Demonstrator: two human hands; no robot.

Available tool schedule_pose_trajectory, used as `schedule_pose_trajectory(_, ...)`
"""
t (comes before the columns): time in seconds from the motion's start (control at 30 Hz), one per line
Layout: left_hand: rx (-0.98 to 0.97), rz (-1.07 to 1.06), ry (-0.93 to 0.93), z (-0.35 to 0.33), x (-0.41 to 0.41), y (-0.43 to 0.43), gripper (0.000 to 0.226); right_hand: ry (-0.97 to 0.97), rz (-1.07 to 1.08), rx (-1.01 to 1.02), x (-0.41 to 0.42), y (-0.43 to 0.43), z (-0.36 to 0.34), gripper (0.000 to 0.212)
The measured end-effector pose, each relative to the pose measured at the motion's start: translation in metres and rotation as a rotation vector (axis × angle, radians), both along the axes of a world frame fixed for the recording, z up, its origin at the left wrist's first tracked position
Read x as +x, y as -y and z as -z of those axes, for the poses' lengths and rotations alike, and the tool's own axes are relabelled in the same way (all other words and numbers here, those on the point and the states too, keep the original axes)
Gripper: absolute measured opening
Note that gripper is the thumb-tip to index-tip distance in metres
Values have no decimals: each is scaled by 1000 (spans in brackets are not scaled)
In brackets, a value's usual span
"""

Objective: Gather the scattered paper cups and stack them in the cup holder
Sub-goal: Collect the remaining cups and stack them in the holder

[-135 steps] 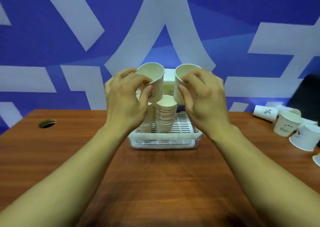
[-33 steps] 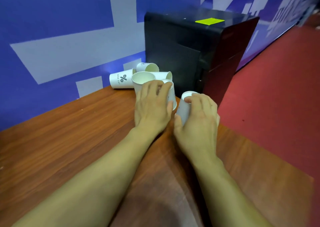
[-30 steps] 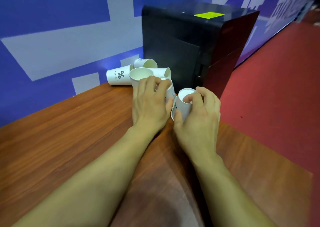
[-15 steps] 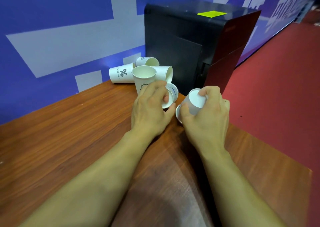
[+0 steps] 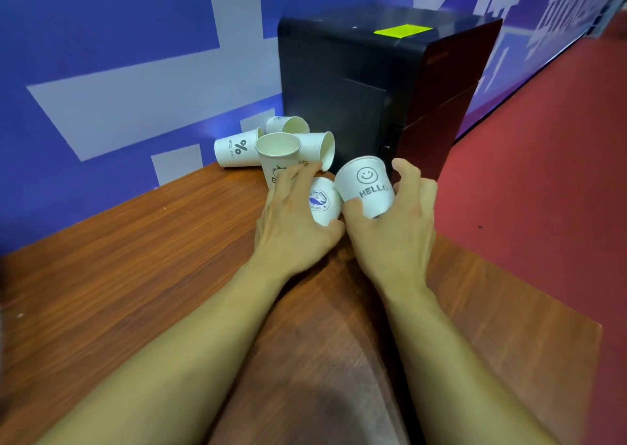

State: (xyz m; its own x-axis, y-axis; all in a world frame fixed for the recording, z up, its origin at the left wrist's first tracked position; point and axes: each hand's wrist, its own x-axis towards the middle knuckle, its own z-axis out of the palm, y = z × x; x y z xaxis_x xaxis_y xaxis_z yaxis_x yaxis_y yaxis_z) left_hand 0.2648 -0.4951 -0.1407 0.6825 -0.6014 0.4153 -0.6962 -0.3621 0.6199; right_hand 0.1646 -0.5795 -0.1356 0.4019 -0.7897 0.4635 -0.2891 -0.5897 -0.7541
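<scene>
My right hand [image 5: 395, 231] grips a white paper cup with a smiley face and "HELLO" [image 5: 367, 185], held upright above the table. My left hand [image 5: 293, 220] grips a white cup with a blue print [image 5: 322, 202], tilted against the HELLO cup. Behind my fingers stands an upright cup [image 5: 277, 156]. Three more cups lie on their sides at the wall: one with a "%" sign [image 5: 235, 149], one behind [image 5: 286, 125], and one opening to the right [image 5: 317, 151]. The cup holder is out of view.
The wooden table [image 5: 169, 275] ends at a corner on the right, with red floor [image 5: 543, 173] beyond. A black cabinet [image 5: 373, 88] with a yellow sticker stands right behind the cups. A blue and white wall runs along the table's far edge.
My right hand has turned its cup upright and lifted it, so the HELLO print now faces me. My left hand has picked the blue-print cup up off the table.
</scene>
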Motion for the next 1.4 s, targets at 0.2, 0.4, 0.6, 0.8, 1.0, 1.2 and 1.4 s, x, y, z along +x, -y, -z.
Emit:
schedule_pose_trajectory(0.2, 54, 29, -60, -11, -3, -7, 33, -69, -47, 11, -6, 2, -6, 75)
schedule_pose_trajectory(0.4, -109, -128, -151, -17, -6, -34, 6, 18, -141, -23, -7, -7, -16, 43)
schedule_pose_trajectory(0.6, -145, -248, -51, -34, -31, -110, 12, 132, -411, -150, -7, -40, -26, 26)
schedule_pose_trajectory(0.8, -98, -409, 231, -62, -68, -209, 9, 248, -599, -384, -10, -107, -47, 20)
schedule_pose_trajectory(1.0, -160, -601, 458, -95, -92, -299, 7, 412, -680, -676, -4, -198, -79, 23)
schedule_pose_trajectory(1.2, -168, -764, 654, -131, -100, -377, 11, 538, -832, -742, 17, -291, -121, 25)
schedule_pose_trajectory(1.4, -238, -901, 713, -149, -96, -446, 13, 633, -897, -740, 49, -364, -153, 25)
